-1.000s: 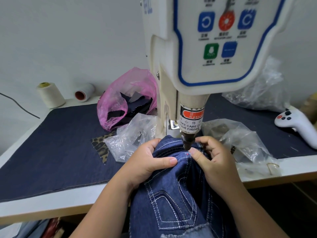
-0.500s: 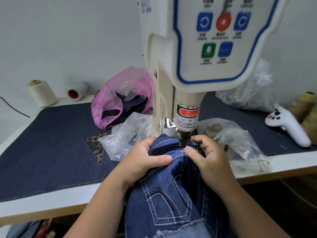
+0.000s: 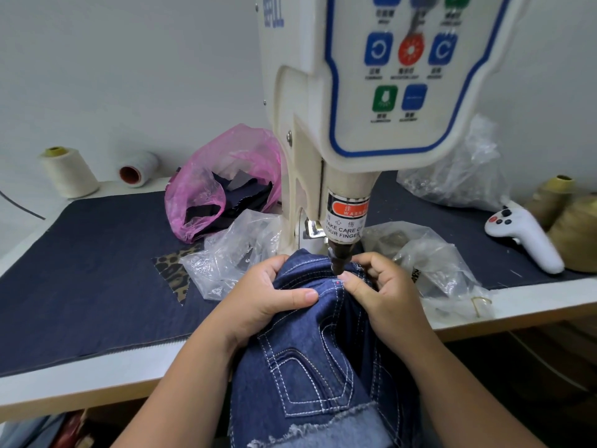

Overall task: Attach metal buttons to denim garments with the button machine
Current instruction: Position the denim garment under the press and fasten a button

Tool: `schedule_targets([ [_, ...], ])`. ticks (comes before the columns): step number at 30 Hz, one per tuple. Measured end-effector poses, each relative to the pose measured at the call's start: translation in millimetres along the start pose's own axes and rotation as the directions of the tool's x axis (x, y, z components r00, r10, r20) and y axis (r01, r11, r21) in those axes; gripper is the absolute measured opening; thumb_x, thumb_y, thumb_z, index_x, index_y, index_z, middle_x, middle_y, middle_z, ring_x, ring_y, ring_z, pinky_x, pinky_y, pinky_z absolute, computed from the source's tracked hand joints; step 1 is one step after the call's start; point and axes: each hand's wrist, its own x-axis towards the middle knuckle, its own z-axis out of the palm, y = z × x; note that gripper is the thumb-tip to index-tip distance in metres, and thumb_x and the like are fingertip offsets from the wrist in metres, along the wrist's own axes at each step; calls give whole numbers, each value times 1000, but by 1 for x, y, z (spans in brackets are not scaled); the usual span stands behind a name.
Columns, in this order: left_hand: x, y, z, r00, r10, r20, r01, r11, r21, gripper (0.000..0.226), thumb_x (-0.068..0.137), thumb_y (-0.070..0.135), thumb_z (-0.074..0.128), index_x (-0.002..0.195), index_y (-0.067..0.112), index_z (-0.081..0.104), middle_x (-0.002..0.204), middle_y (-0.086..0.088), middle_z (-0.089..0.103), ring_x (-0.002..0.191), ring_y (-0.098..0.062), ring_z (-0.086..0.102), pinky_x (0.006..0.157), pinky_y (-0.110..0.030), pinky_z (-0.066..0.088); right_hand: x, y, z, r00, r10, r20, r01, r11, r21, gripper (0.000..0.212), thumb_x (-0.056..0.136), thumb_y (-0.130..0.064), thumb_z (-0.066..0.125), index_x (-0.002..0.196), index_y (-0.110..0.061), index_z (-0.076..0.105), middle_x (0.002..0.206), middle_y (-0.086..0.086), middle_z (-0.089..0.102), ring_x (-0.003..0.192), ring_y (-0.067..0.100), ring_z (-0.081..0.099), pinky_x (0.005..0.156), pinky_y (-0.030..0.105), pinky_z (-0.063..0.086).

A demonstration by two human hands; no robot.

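The denim garment (image 3: pixel 310 344) is held bunched under the button machine (image 3: pixel 371 124), its top edge right beneath the punch (image 3: pixel 337 265). It is gripped by the left hand (image 3: pixel 268 302) and pinched by the right hand (image 3: pixel 381 292), fingers curled. No fitted button can be seen; pressing appears still to be done.

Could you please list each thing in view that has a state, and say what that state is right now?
Denim garment: bunched, held under the punch by both hands.
Left hand: grips the denim, thumb on top.
Right hand: fingers curled, pinching the denim beside the punch.
Punch: tip at the fabric.
Pink bag: open, dark scraps inside.
White spool: upright.
Second spool: lying on its side.
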Motion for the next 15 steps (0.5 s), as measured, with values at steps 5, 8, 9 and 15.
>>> schedule_targets([
  [5,1,-1,-1,1000,-1,15,2,1000,-17,60,66,18,85,122,10,66,117,-18,72,107,-34,70,82,-32,57,0,-2,0,1000,-7,1,7,1000,-3,11,80,-32,69,90,-37,69,84,-15,74,77,-1,68,66,7,47],
  [8,1,-2,-1,1000,-4,9,4,1000,-7,63,66,20,87,124,9,64,118,-18,71,109,-36,69,85,-35,57,0,-2,-1,1000,-2,3,2,1000,-6,7,82,-29,70,88,-33,70,84,-14,74,78,0,68,66,8,47],
  [9,1,-1,-2,1000,-5,10,5,1000,-3,63,66,20,87,124,9,64,119,-18,71,110,-36,68,86,-36,57,-1,-2,-1,1000,-2,3,2,1000,-8,7,83,-27,71,87,-32,70,84,-14,74,78,0,68,66,7,47],
  [15,1,-2,-2,1000,-13,10,13,1000,-16,59,68,21,88,123,11,66,119,-19,70,110,-36,69,85,-36,57,0,-1,-2,1000,11,12,-11,1000,-24,11,88,-18,73,89,-29,70,83,-14,74,77,0,68,66,8,47],
])
